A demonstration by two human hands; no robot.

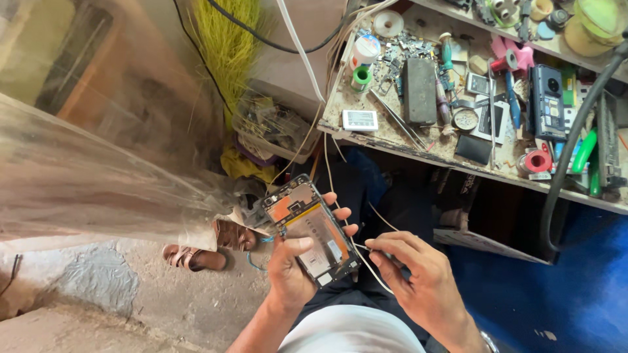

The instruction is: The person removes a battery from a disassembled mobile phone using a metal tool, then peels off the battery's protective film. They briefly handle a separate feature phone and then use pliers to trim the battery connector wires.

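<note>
The front edge of the bench (418,151) is seen running slantwise above the hands, and free room is left only in the dark gap between that edge and the lap. To the left, space is bounded by a sheet of clear plastic (98,176) and a bare stretch of concrete floor (131,294), where a sandal (196,256) lies. The bench top is crowded with small parts: a dark rectangular block (418,91), rolls of tape (361,77), a dark phone body (546,101) and a thick grey hose (575,144) that curves down over the edge. Thin white wires (327,157) are hung from the bench down across the working space and pass between the hands. An opened phone (311,229), its back removed, is gripped in the left hand (291,271), with the thumb laid across its face and the fingers curled behind. The right hand (418,274) is held just beside it, closed on a slim tool (376,252) pointed toward the phone's lower edge.
</note>
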